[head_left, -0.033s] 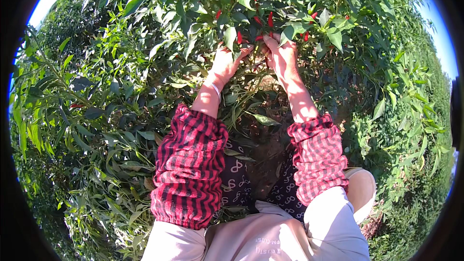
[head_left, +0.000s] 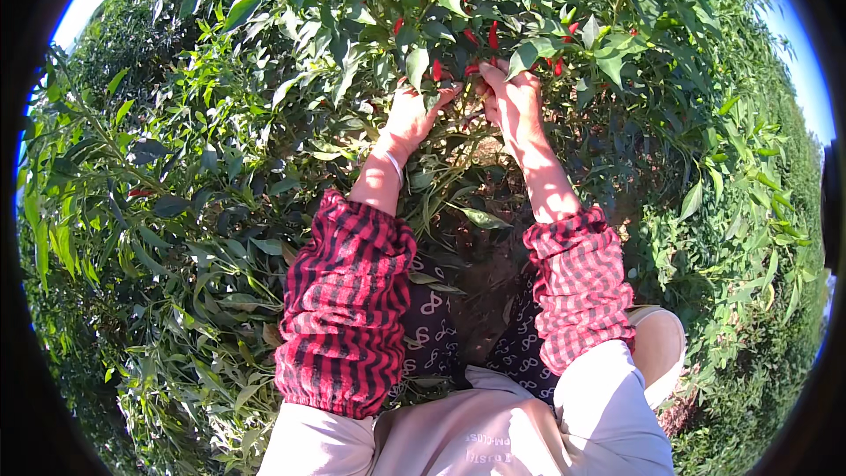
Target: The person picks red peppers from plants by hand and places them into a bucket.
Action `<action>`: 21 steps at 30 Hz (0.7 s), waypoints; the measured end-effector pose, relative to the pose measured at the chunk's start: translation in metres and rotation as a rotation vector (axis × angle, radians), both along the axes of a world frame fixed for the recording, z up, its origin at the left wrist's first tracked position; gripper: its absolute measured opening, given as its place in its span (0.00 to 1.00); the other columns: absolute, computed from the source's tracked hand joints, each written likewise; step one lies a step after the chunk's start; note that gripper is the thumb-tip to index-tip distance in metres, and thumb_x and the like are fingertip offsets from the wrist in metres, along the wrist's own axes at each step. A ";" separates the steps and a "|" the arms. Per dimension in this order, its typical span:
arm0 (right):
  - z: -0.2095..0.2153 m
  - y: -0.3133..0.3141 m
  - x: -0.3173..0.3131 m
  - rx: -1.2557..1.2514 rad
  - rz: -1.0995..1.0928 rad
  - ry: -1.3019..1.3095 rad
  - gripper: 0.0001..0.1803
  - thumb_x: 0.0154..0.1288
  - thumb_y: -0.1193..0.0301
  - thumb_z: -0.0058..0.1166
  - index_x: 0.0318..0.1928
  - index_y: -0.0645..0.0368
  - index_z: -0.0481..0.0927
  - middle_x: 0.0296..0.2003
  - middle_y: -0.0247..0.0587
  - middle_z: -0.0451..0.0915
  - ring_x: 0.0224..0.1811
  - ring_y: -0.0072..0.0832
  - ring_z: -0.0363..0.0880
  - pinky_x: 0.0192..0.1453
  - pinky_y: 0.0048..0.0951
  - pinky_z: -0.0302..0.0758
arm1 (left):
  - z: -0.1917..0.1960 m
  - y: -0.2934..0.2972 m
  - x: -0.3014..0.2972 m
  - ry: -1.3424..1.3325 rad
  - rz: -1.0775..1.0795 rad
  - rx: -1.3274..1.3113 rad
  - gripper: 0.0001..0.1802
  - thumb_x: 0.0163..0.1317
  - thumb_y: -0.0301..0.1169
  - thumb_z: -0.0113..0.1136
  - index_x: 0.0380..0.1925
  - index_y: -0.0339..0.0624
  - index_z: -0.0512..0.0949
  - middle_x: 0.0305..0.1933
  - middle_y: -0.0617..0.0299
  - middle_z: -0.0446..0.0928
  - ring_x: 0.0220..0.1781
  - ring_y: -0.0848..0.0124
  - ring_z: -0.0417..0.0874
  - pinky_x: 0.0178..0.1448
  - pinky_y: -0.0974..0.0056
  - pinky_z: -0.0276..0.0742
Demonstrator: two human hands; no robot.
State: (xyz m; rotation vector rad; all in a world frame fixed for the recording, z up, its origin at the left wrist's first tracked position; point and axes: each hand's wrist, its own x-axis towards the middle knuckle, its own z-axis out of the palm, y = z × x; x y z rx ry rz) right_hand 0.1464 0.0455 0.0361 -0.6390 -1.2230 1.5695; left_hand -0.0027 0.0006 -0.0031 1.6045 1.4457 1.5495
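Both my hands reach up into a bushy green chili plant (head_left: 352, 26) with several small red chilies (head_left: 492, 35) among its leaves. My left hand (head_left: 412, 116) is curled among leaves and stems just below a red chili (head_left: 435, 70); what it grips is hidden by foliage. My right hand (head_left: 513, 104) is next to it, its fingertips pinched at a small red chili (head_left: 471, 69). More red chilies (head_left: 558, 64) hang just right of that hand. Red checked sleeves (head_left: 345, 300) cover both forearms.
Dense green plants surround me on all sides (head_left: 159, 211), and another row runs along the right (head_left: 749, 167). Brown soil and dry stems (head_left: 480, 286) show between my arms. Pale cloth (head_left: 493, 436) and dark patterned fabric (head_left: 432, 317) lie at the lower edge.
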 end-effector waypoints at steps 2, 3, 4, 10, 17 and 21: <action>0.003 -0.001 -0.003 -0.062 0.014 0.001 0.05 0.57 0.73 0.53 0.29 0.63 0.77 0.18 0.31 0.72 0.11 0.11 0.58 0.12 0.17 0.50 | 0.000 0.000 0.000 -0.012 0.008 0.043 0.15 0.55 0.32 0.62 0.41 0.37 0.76 0.39 0.63 0.78 0.41 0.75 0.74 0.49 0.67 0.69; 0.004 0.001 -0.004 -0.048 0.010 -0.011 0.05 0.57 0.73 0.52 0.28 0.62 0.77 0.17 0.30 0.71 0.11 0.10 0.57 0.12 0.16 0.49 | 0.001 0.000 0.004 -0.107 -0.002 0.057 0.14 0.55 0.32 0.62 0.40 0.37 0.76 0.38 0.64 0.77 0.40 0.75 0.73 0.48 0.68 0.69; 0.004 0.004 -0.005 -0.034 0.006 -0.024 0.05 0.57 0.73 0.52 0.27 0.62 0.76 0.17 0.30 0.70 0.11 0.10 0.57 0.11 0.16 0.48 | 0.004 0.001 0.006 -0.202 -0.011 0.070 0.13 0.55 0.32 0.61 0.39 0.37 0.76 0.37 0.65 0.77 0.40 0.76 0.73 0.48 0.68 0.69; -0.011 0.015 0.000 0.007 0.036 0.042 0.03 0.61 0.74 0.53 0.32 0.60 0.76 0.21 0.32 0.75 0.12 0.10 0.59 0.12 0.14 0.50 | 0.005 -0.001 0.010 -0.231 -0.025 -0.015 0.15 0.52 0.31 0.64 0.40 0.40 0.77 0.38 0.65 0.78 0.40 0.74 0.75 0.48 0.67 0.70; 0.004 -0.012 -0.004 0.815 -0.409 -0.381 0.02 0.58 0.76 0.52 0.31 0.62 0.75 0.22 0.35 0.75 0.23 0.21 0.70 0.27 0.25 0.67 | 0.006 0.001 0.015 -0.294 -0.089 0.060 0.11 0.52 0.30 0.61 0.36 0.40 0.81 0.38 0.58 0.81 0.40 0.72 0.79 0.47 0.69 0.71; 0.028 -0.032 0.007 0.797 -0.356 -0.369 0.06 0.59 0.75 0.50 0.34 0.64 0.77 0.24 0.38 0.77 0.24 0.22 0.72 0.29 0.26 0.69 | 0.004 0.001 0.015 -0.145 0.039 0.044 0.13 0.50 0.32 0.63 0.36 0.40 0.81 0.34 0.60 0.82 0.37 0.73 0.79 0.44 0.68 0.71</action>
